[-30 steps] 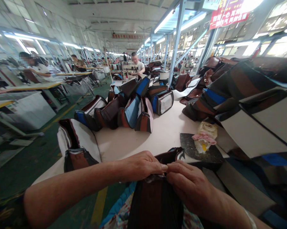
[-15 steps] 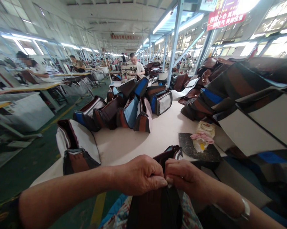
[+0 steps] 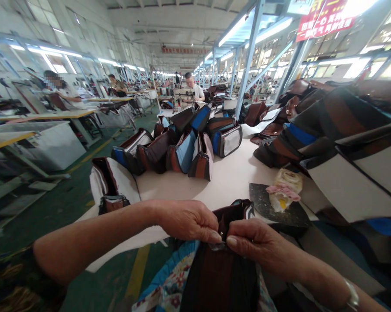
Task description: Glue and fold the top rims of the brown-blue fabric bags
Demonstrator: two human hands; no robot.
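A dark bag piece [image 3: 219, 273] with a brown middle panel stands over the lap, its open top against the table edge. On the left side of its upper edge, my left hand [image 3: 189, 221] pinches the material between thumb and fingers. My right hand [image 3: 260, 242] pinches the same edge just to the right, thumb on top. A small gap separates the two hands, with the bag's dark opening behind them. A white-sided bag piece [image 3: 122, 182] stands on the table beyond my left forearm.
The pale table [image 3: 189, 195] bears a group of bag pieces [image 3: 182, 151] farther back. At right are a dark slab [image 3: 259, 203], a tied plastic bag [image 3: 285, 190] and a high bag pile [image 3: 338, 117]. A person [image 3: 195, 91] sits beyond.
The view has shifted slightly, so the surroundings appear farther right. My hands have moved slightly apart along the bag's edge, and both still pinch it.
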